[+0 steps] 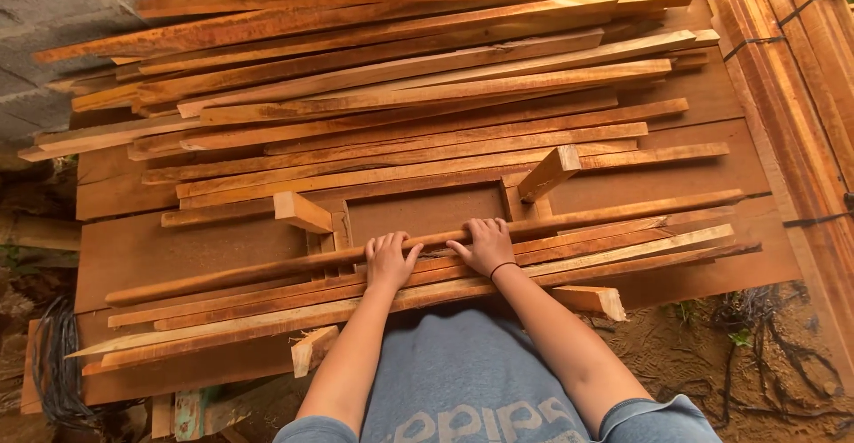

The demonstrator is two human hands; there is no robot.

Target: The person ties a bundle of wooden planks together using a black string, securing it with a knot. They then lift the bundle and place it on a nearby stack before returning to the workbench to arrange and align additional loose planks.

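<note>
Grey shirt fabric (463, 381) fills the bottom edge closest to my view, its print cut off by the frame, and both forearms rise out of it toward the long reddish-brown wooden slat (267, 269) that I take as my landmark. That slat lies across a wide flat brown board (142, 252), running from low on one side up toward the far side.

My left hand (389, 261) rests on the slat, fingers curled loosely over its upper edge; whether they truly clamp it I cannot tell, since the fingertips are hidden behind the wood. My right hand (487, 245), with a thin dark band at the wrist, lies just beside it on the same slat, fingers spread and flat, pressing rather than gripping.

Beyond the slat a big heap of rough orange-brown timber strips (400, 96) covers the board, their far ends overlapping so I cannot separate them. Short pale wooden offcut blocks (302, 212) stand just behind the slat. Well left of it, a dark coil of cable (53, 363) is partly cut off.
</note>
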